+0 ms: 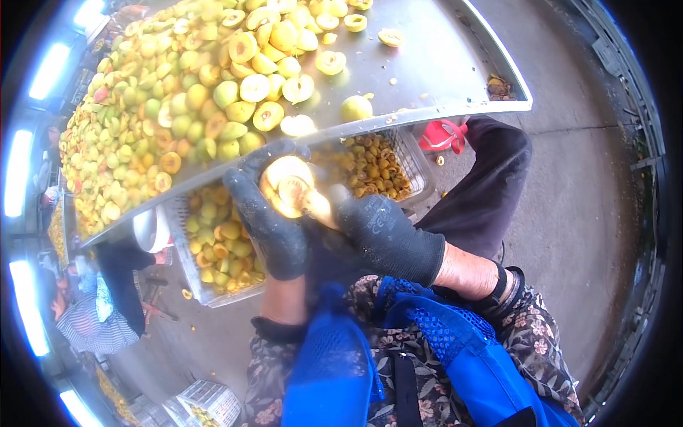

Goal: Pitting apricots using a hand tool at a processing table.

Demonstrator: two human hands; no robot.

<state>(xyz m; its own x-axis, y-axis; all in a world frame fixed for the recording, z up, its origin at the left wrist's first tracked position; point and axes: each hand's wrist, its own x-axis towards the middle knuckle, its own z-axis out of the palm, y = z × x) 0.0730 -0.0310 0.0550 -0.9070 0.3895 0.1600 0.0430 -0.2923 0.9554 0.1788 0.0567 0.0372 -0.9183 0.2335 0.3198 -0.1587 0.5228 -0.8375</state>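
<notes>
Both my hands wear dark rubber-coated gloves and meet over the near edge of a metal table [427, 69]. My left hand [269, 224] cups a halved yellow fruit [287, 184], cut face up, with its hollow showing. In my right hand [379, 229] is a small tool [320, 209] with a pale handle, its tip at the fruit's centre; glare and blur hide its exact kind. A large heap of green and yellow fruit halves [176, 101] covers the table's left part. A loose fruit [356, 108] lies near the edge.
Below the table edge stand a crate of fruit halves [224, 251] and a crate of smaller fruit pieces [379, 165]. A white bucket [152, 230] and a seated person in stripes [98, 328] are at the left. A red item [442, 136] lies beyond my knee.
</notes>
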